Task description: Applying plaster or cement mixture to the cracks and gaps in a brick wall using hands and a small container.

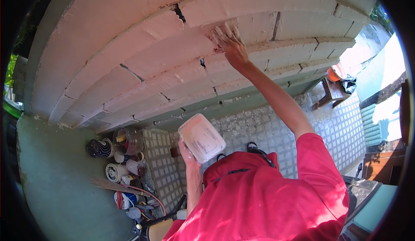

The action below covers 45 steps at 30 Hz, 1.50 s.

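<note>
My left hand (187,152) grips a white rectangular plastic tub (202,138) by its side, in front of my chest. Pale pinkish material shows over the tub's face. My right arm reaches up to a block wall (151,46) with ledge-like courses and dark open joints. Against the wall, my right hand (231,45) presses a flat, pale, roughly rectangular piece (234,23) under its stretched fingers; its exact kind I cannot make out. A reddish smeared patch (212,37) lies beside the fingers.
Buckets and containers (116,172) crowd the lower left beside a green wall (65,167). A pinkish hose (149,193) curves there. A wooden bench (330,93) with an orange basin (335,73) stands at right on the tiled floor (276,126).
</note>
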Each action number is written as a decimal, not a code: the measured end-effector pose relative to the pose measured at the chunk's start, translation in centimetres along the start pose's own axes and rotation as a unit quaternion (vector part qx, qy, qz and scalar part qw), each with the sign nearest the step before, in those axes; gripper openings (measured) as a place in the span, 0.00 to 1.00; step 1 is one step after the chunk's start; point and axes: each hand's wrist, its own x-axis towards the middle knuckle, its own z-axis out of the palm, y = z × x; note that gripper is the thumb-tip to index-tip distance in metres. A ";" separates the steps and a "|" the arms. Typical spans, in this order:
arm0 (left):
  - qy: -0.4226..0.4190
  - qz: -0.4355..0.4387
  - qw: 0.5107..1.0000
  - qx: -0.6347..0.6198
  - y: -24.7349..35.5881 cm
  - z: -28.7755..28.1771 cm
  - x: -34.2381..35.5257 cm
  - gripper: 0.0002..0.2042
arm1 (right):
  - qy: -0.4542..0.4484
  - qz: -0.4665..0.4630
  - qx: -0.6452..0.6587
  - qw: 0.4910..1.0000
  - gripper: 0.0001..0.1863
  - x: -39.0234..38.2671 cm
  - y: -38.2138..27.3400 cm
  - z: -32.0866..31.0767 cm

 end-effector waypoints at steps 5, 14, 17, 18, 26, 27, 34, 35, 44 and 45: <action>0.014 -0.002 1.000 -0.022 -0.2 -0.5 0.7 0.19 | -0.061 0.055 0.116 0.990 0.27 -6.5 -1.3 2.2; 0.013 -0.015 0.999 -0.026 -0.4 -0.9 0.3 0.20 | 0.003 0.081 0.103 0.991 0.25 -3.7 2.5 -1.1; 0.030 0.014 0.999 0.007 -0.8 0.0 0.8 0.19 | -0.015 0.077 0.085 0.993 0.26 -4.9 2.7 0.2; 0.026 0.010 1.000 0.009 -0.8 0.4 1.3 0.19 | -0.022 0.079 0.104 0.991 0.28 -6.0 2.8 0.9; 0.045 0.009 0.999 0.013 -0.3 0.1 1.2 0.20 | 0.069 0.418 0.416 0.804 0.19 -5.8 -2.2 -3.2; 0.047 0.008 0.999 0.013 -0.4 0.0 1.5 0.20 | 0.220 0.498 0.506 0.669 0.15 -5.3 -2.9 -3.0; 0.028 -0.002 1.000 -0.006 -0.2 0.7 1.9 0.19 | 0.387 0.602 0.613 0.335 0.07 -3.6 -4.4 2.8; 0.024 -0.010 1.000 -0.015 -0.2 0.7 1.8 0.19 | 0.380 0.668 0.551 0.325 0.09 -2.2 -4.6 3.2; 0.028 -0.001 1.000 -0.009 0.4 0.8 1.8 0.19 | 0.421 0.726 0.502 0.210 0.14 6.9 -3.3 3.2; 0.027 -0.007 1.000 -0.005 0.3 0.6 1.8 0.19 | 0.430 0.663 0.564 0.239 0.16 6.5 -4.0 2.8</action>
